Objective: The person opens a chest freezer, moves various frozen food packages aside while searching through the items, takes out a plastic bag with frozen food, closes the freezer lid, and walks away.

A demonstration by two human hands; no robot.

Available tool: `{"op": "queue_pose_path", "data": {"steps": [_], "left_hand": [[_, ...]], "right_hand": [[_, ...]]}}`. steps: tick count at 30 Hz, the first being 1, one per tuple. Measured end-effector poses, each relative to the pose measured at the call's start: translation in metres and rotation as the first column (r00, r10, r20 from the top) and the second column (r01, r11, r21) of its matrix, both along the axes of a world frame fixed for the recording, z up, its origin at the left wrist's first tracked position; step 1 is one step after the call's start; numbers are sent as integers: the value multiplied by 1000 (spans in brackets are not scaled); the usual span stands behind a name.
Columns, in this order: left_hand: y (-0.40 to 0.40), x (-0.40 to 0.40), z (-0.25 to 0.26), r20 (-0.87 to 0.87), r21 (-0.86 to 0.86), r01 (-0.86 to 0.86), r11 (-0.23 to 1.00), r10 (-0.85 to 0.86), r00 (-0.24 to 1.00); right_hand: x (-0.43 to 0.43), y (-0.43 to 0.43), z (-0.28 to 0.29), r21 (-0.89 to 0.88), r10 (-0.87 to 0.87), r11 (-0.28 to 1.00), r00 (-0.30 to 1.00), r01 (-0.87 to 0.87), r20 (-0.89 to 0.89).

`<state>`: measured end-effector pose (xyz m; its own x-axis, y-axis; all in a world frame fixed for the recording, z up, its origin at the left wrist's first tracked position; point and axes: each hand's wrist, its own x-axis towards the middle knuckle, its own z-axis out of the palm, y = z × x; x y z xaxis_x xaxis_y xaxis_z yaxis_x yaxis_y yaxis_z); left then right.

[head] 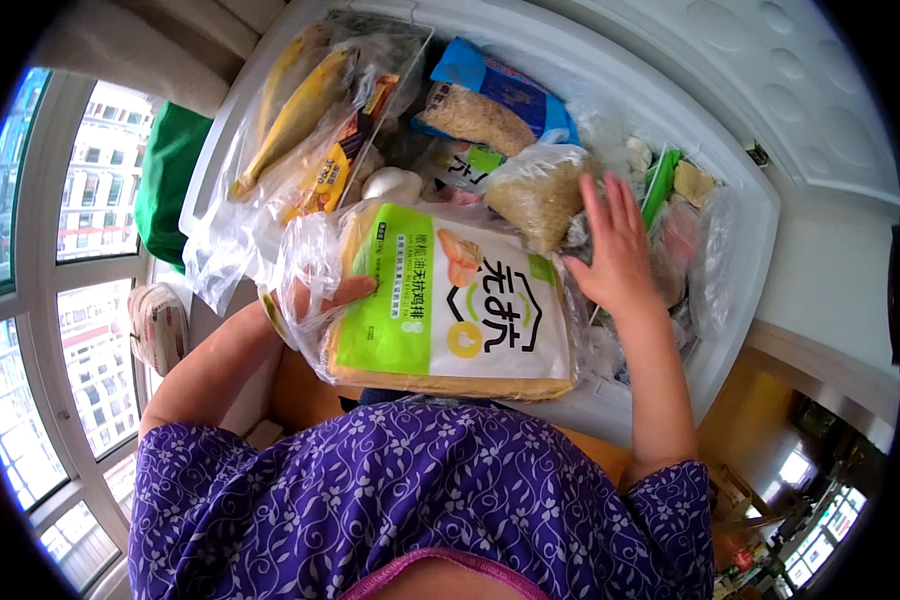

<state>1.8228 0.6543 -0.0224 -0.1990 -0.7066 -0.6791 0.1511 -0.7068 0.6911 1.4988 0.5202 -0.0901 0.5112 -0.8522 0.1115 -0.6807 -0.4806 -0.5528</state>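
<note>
A large flat green-and-white food packet (495, 307), printed with pictures of breaded cutlets, lies across the near side of an open chest freezer (649, 75). Clear plastic film surrounds the packet. My left hand (319, 296) grips its left end, partly hidden by the film, with a finger over the front face. My right hand (615, 244) is at the packet's upper right, fingers spread and holding nothing. Beside its fingertips is a knotted clear bag of brownish, grain-like food (536, 191). I cannot tell whether they touch it.
Bagged yellow whole fish (300, 112) and a yellow-brown packet (326, 180) fill the left wire basket. Behind lies a blue bag of crumbs (487, 105). The right basket holds a green packet (658, 187) and bagged food. The raised lid (757, 90) and windows (97, 172) flank me.
</note>
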Motion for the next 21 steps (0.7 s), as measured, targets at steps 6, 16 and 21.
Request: {"op": "queue_pose_path", "data": {"steps": [6, 16, 21], "left_hand": [[0, 7, -13, 0, 41, -10, 999, 10, 1000], [4, 7, -4, 139, -23, 28, 999, -25, 990], [8, -8, 5, -101, -7, -91, 996, 90, 991]], "right_hand": [[57, -27, 2, -225, 305, 867, 831, -445, -466], [27, -35, -13, -280, 393, 847, 888, -451, -240], [61, -37, -12, -277, 153, 940, 972, -199, -178]]}}
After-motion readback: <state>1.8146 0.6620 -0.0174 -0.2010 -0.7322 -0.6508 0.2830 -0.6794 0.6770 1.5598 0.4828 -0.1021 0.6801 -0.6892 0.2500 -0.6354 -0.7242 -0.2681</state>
